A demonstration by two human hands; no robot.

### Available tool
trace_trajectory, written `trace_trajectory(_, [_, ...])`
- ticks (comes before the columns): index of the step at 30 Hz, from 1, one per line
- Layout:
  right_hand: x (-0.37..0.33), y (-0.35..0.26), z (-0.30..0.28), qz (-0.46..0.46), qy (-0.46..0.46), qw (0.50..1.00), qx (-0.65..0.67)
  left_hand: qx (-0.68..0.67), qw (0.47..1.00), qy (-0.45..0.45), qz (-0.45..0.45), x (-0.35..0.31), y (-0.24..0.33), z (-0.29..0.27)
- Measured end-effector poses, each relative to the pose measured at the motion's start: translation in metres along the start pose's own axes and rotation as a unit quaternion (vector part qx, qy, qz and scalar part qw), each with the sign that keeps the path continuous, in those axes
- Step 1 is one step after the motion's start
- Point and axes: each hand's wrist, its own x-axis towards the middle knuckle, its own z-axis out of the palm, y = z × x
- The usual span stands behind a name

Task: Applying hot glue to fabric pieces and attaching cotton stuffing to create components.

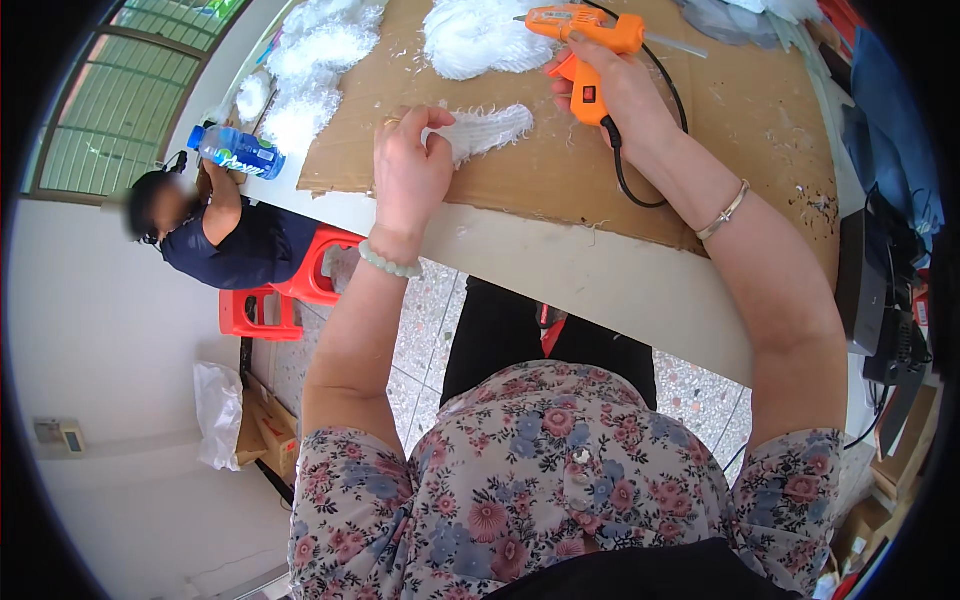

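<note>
My right hand [632, 98] is wrapped around the handle of an orange glue gun [588, 98]. Its nozzle points left, and a clear glue stick [676, 46] sticks out of its back. A black cord runs down from the handle. The fingers of my left hand [414, 165] are bent in a pinch at the left end of a small white feathered piece [492, 132], shaped like a narrow wing. That piece lies over the cardboard, its right end free. Just behind the glue gun's tip rests a larger fluffy white feather bundle [480, 40].
A brown cardboard sheet [760, 130] covers much of the white table [600, 270]. White feather heaps [318, 70] and a blue-capped bottle [243, 152] stand at the left. Another person [240, 235] sits beyond, near red stools [262, 312]. Black equipment [868, 280] is at the right edge.
</note>
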Motion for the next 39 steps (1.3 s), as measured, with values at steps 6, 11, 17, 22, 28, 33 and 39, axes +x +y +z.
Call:
trace_trajectory(6, [0.009,0.006,0.001,0.002,0.003,1.0,0.024,0.04,0.989,0.029,0.141,0.002,0.035,0.011])
trace_trajectory(11, [0.009,0.007,0.006,0.002,0.004,1.0,0.029,0.087,0.981,0.03,0.169,0.008,0.021,0.029])
trace_trajectory(17, [0.014,0.009,0.006,0.005,0.008,0.999,0.035,0.042,0.995,-0.025,0.085,0.008,0.01,0.026])
trace_trajectory(22, [0.016,0.009,0.005,-0.003,0.0,0.999,0.039,0.047,0.996,-0.018,0.072,0.009,0.014,0.027])
trace_trajectory(28, [0.016,0.007,0.006,-0.012,0.016,0.999,0.044,0.133,0.974,-0.065,0.168,0.013,0.013,0.017])
trace_trajectory(33, [0.011,0.002,0.008,0.007,0.034,0.999,0.024,0.164,0.954,-0.057,0.244,0.016,0.013,0.008])
trace_trajectory(39, [0.013,0.005,0.007,0.002,0.029,0.999,0.028,0.134,0.958,-0.068,0.244,0.014,0.005,0.009])
